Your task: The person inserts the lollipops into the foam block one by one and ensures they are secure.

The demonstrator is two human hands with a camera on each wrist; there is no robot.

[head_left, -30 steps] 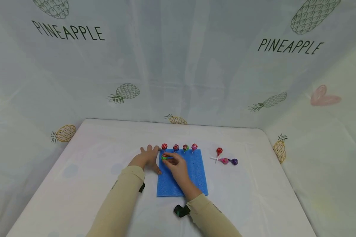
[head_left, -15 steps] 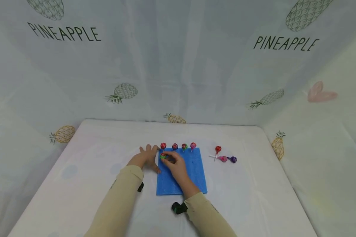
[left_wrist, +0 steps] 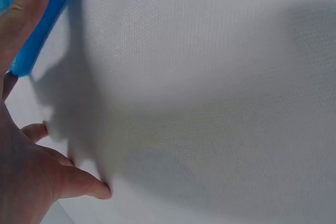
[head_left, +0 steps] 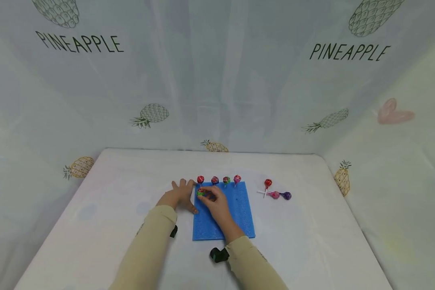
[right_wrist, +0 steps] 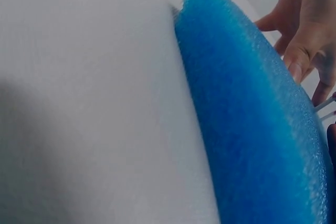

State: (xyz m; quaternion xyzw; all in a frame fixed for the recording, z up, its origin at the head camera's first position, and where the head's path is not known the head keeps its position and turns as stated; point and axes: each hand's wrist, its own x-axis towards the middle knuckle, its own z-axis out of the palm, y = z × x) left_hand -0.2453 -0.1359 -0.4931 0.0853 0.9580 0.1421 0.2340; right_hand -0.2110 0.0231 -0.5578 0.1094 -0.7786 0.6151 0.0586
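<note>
A blue foam board (head_left: 224, 225) lies on the table, with several wrapped lollipops standing in a row along its far edge, among them a red one (head_left: 200, 179) and a pink one (head_left: 237, 178). Over the board's far left part, my right hand (head_left: 217, 205) pinches a green and red lollipop (head_left: 200, 192) between thumb and fingertips; its stick is hidden. My left hand (head_left: 181, 195) has its fingers spread at the board's left side, and its thumb (left_wrist: 23, 11) rests against the foam edge in the left wrist view. White sticks (right_wrist: 324, 104) show at the right wrist view's edge.
To the right of the board, a red lollipop (head_left: 268, 183), a pink lollipop (head_left: 274, 195) and a purple lollipop (head_left: 286, 195) lie on the white-covered table (head_left: 304, 225), their sticks crossing. A pineapple-printed curtain (head_left: 217, 80) hangs behind the table.
The head view shifts slightly. Both hands keep their places, and the right hand still pinches the green and red lollipop at the same spot over the board.
</note>
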